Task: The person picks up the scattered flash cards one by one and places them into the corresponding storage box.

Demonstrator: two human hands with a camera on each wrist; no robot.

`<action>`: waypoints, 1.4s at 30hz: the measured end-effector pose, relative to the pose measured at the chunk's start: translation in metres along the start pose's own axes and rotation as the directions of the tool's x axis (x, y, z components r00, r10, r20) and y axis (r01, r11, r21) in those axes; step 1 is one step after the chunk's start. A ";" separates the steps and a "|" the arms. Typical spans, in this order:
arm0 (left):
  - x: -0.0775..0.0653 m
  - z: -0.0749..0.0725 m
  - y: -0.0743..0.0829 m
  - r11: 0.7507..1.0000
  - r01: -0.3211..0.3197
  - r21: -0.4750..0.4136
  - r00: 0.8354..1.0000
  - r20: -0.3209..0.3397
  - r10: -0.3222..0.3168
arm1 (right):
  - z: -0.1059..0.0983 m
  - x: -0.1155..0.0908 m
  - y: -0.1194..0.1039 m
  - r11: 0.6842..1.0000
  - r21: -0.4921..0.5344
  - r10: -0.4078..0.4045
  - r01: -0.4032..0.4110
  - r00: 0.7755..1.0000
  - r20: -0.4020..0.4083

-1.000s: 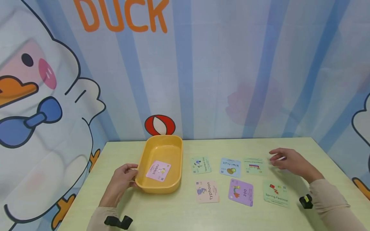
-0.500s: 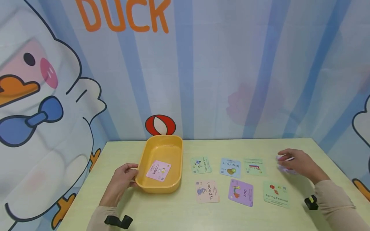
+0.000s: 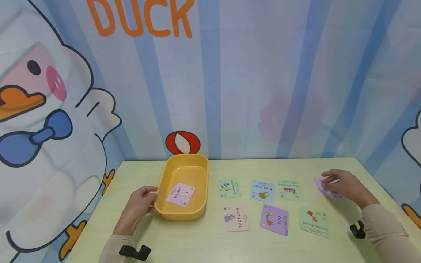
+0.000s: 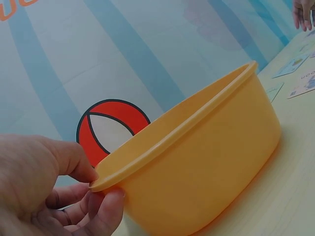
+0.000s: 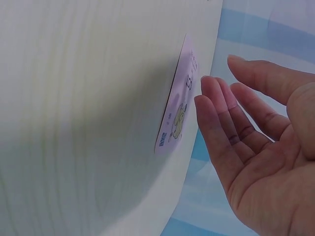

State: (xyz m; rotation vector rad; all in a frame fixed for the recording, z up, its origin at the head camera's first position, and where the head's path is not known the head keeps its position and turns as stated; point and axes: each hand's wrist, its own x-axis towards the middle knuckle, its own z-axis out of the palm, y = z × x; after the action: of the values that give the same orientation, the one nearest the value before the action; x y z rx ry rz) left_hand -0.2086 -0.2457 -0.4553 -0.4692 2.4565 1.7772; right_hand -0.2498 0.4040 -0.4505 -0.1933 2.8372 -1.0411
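Observation:
My left hand (image 3: 136, 206) pinches the rim of the yellow plastic basin (image 3: 179, 215) at its left side, thumb and fingers on either face of the edge (image 4: 147, 155). Inside the basin lies a pink "rabbit" card (image 3: 180, 194). On the far right, my right hand (image 3: 348, 188) hovers over a light purple card (image 3: 319, 185), partly covering it in the head view. The right wrist view shows this card (image 5: 178, 105) flat on the table with an animal picture, and the fingers (image 5: 216, 128) extended, slightly bent and apart from the thumb, holding nothing.
Between the hands, picture cards lie in two rows: Teachers' Day (image 3: 229, 188), kiwi fruit (image 3: 262, 191) and a green boat card (image 3: 289, 190) behind; typhoon (image 3: 236, 218), zoo (image 3: 274, 219) and Spring Festival (image 3: 314, 221) in front. A duck-printed curtain (image 3: 243, 80) hangs behind the table.
My right hand has moved right, away from the green boat card, and the light purple card has come into view under it. My left hand and the basin stay put.

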 end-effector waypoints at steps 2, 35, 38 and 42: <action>0.000 0.000 0.000 1.000 -0.002 0.001 1.000 0.001 0.002 | -0.001 0.000 0.000 1.000 -0.001 0.007 -0.007 1.000 -0.004; -0.002 -0.001 0.001 1.000 -0.001 0.004 1.000 -0.001 0.001 | 0.000 0.005 0.010 0.981 -0.127 0.144 -0.149 0.988 -0.046; -0.003 -0.001 0.000 1.000 -0.007 -0.005 1.000 0.006 0.007 | 0.001 0.006 0.011 0.975 -0.156 0.150 -0.156 0.987 -0.051; -0.003 -0.001 0.000 1.000 -0.013 -0.012 1.000 0.014 0.014 | 0.002 0.006 0.011 0.971 -0.175 0.153 -0.162 0.986 -0.060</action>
State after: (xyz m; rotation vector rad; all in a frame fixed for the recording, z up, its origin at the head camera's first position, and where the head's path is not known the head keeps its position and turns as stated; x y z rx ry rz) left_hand -0.2057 -0.2466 -0.4542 -0.4410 2.4468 1.7955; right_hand -0.2565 0.4106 -0.4594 0.0417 2.9300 -0.7684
